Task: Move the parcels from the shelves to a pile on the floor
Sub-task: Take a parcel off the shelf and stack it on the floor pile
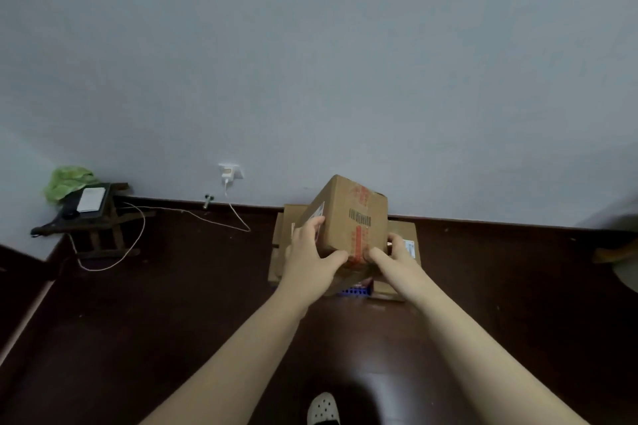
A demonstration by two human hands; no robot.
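Head view. Plain grey wall (310,45) fills the top half, with dark glossy floor (155,321) and a dark skirting line below it. The landmark is the pile (402,229) of flat cardboard parcels on the floor, pushed up against the wall.

You hold a tape-sealed brown box (348,214) directly above the pile, tilted with one corner up. I can't tell if its base touches the pile.
- Your left hand (310,252) grasps the box's near-left edge, fingers curled onto the side face and thumb on the front.
- Your right hand (393,255) grasps the near-right corner, thumb in front and fingers wrapped round the side.

A blue item (355,290) peeks out at the pile's near edge, under your wrists. It's too hidden to identify.

Left of the pile:
- A wall socket (230,172) has a white cable (138,235) trailing across the floor.
- Farther left, a wooden stool (100,217) carries a dark flat object, with a green bag (67,181) behind it.

Nearer you than the pile, one white shoe (322,407) shows at the bottom edge.

Progress, as a judgement:
- Several parcels already sit in the pile.
- This box looks like it's in the placing step. It's over the pile but not yet released.
- The shelves are out of frame, so I can't tell how many parcels are left.
- What's left now is to level the box, set it down flat and let go.
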